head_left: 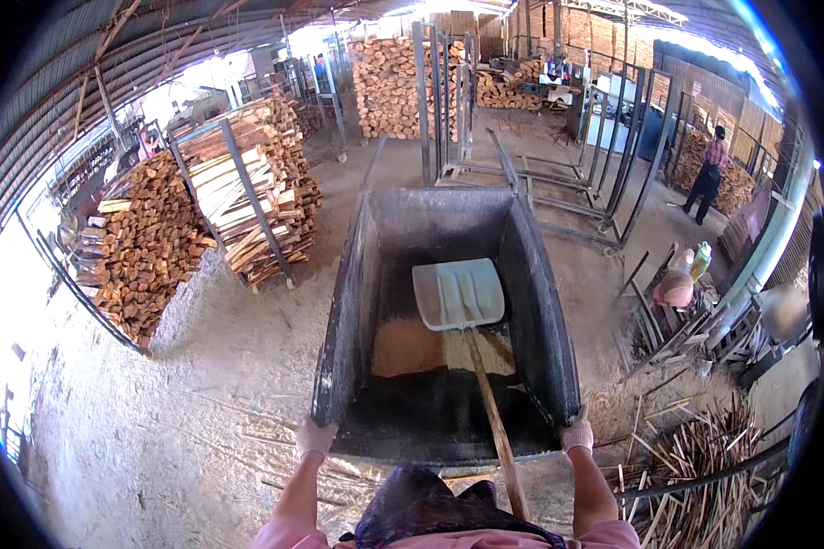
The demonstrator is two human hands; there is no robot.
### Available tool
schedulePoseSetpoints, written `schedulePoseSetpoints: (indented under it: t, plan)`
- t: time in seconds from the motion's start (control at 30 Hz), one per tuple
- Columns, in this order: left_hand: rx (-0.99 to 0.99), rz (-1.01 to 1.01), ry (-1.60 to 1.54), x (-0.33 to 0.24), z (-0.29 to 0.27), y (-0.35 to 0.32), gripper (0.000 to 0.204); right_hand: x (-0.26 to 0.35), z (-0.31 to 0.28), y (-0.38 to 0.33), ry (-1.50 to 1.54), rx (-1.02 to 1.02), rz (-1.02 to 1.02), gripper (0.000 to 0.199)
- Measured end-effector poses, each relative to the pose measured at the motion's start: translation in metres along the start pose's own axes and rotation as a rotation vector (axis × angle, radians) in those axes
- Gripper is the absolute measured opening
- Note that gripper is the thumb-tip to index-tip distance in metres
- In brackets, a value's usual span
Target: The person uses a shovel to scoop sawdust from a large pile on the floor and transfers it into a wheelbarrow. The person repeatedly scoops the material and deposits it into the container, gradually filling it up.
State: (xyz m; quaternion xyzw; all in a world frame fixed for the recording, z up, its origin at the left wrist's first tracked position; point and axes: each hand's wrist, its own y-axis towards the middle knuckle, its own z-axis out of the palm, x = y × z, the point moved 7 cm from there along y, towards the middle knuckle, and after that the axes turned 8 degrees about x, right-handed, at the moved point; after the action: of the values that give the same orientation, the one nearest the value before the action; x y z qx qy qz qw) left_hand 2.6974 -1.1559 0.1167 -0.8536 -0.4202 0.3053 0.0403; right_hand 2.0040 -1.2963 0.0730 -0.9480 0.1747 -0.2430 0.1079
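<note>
A dark metal cart (348,302) stands in front of me, with a low heap of sawdust (407,348) on its floor. A pale shovel (458,293) lies inside it, its blade on the sawdust and its wooden handle (499,430) sloping back toward me over the near edge. My left hand (315,437), in a light glove, grips the cart's near left corner. My right hand (576,434), also gloved, grips the near right corner.
Stacks of split wood (146,242) in metal racks (247,183) stand to the left and at the back. Empty metal frames (540,174) lie ahead. Thin wood scraps (696,457) litter the right side. A person (708,174) stands far right near a woodpile.
</note>
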Motion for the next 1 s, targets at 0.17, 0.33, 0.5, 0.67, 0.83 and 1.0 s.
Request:
schedulePoseSetpoints:
  t: [0.17,0.33,0.5,0.67,0.83,1.0]
  plan:
    - [0.062,-0.052,0.132,0.072,0.002,-0.066,0.068,-0.050,-0.008,-0.082,0.003,0.014,0.039,0.090]
    - [0.061,-0.104,0.071,0.130,-0.014,-0.149,0.064,-0.100,-0.009,-0.158,-0.001,0.018,0.048,0.098]
    - [0.070,-0.106,0.076,0.165,-0.037,-0.220,0.061,-0.160,-0.002,-0.223,-0.053,-0.002,0.029,0.100]
    - [0.043,-0.089,0.022,0.217,-0.042,-0.285,0.058,-0.190,-0.004,-0.298,-0.259,-0.300,-0.248,0.092]
    - [0.050,-0.125,0.033,0.256,-0.051,-0.339,0.057,-0.248,0.006,-0.353,-0.047,-0.007,0.111,0.086]
    - [0.016,-0.157,0.044,0.287,-0.059,-0.403,0.057,-0.258,-0.024,-0.407,-0.112,-0.026,0.050,0.090]
